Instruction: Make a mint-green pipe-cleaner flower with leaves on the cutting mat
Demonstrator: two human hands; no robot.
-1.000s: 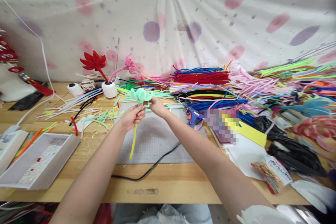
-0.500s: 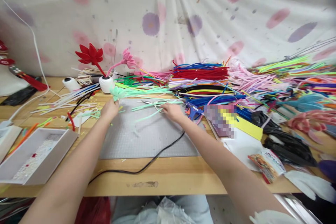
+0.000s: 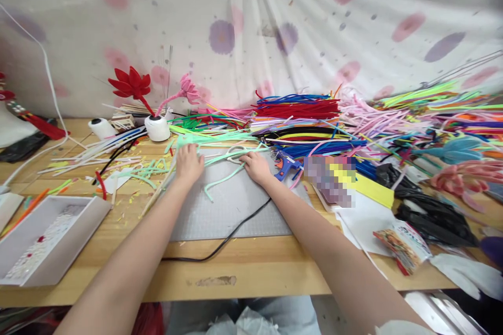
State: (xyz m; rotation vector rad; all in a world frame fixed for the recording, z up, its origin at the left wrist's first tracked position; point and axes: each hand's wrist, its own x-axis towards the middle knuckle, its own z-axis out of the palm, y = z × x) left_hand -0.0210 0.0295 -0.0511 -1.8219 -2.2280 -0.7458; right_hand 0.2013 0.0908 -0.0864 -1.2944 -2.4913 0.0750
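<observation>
My left hand (image 3: 189,163) rests palm down at the left part of the grey cutting mat (image 3: 236,220), fingers spread over pale green pipe cleaners (image 3: 220,137). A pale green bunch (image 3: 184,140) shows just behind its fingertips, partly hidden. My right hand (image 3: 256,166) is closed, its fingertips pinching a bent light green pipe cleaner (image 3: 220,183) whose loose end curls over the mat. Directly at those fingertips lie the pale looped handles of scissors (image 3: 236,153); the blades are mostly covered by green strands.
A blue glue gun (image 3: 286,165) lies right of my right hand, and a black cable (image 3: 220,248) crosses the mat. Red and pink flowers stand in a white spool (image 3: 157,129). Stacked pipe cleaners (image 3: 298,109) line the back. A tray of beads (image 3: 58,241) sits left.
My left hand has moved right and nearer, off the pale green bunch it gripped, and its fingers have spread. The mat's left edge appears farther right. My right hand has barely moved.
</observation>
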